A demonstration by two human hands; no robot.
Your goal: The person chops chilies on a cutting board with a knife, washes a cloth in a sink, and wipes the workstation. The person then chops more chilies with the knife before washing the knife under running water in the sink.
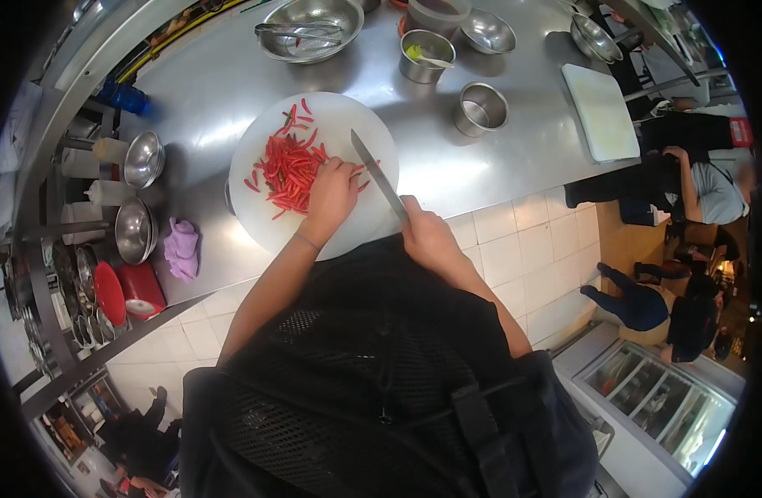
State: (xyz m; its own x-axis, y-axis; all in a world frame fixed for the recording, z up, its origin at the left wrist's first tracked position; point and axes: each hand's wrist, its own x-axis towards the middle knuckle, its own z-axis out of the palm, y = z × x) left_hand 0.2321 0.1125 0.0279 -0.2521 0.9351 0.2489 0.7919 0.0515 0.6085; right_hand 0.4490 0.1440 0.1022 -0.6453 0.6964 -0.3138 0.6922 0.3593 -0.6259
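Observation:
A heap of small red chilies point(291, 170) lies on a round white cutting board point(256, 220), with a few loose ones around its edges. My left hand point(335, 199) is at the right side of the heap, its fingers curled down onto chilies there. What exactly sits under the fingertips is partly hidden. Held by its handle in my right hand point(430, 236) is a long knife point(379, 174), the blade slanting up and left over the right part of the board. The blade's tip is close to the board's upper right, beyond my left fingers.
Behind the board stand a metal bowl with tongs point(314, 50), a pot with a spoon point(426, 70) and a small metal pot point(482, 109). A purple cloth point(181, 249) and metal bowls point(136, 232) are at left. A rectangular white board point(601, 112) lies right. Other people point(704, 187) stand beyond.

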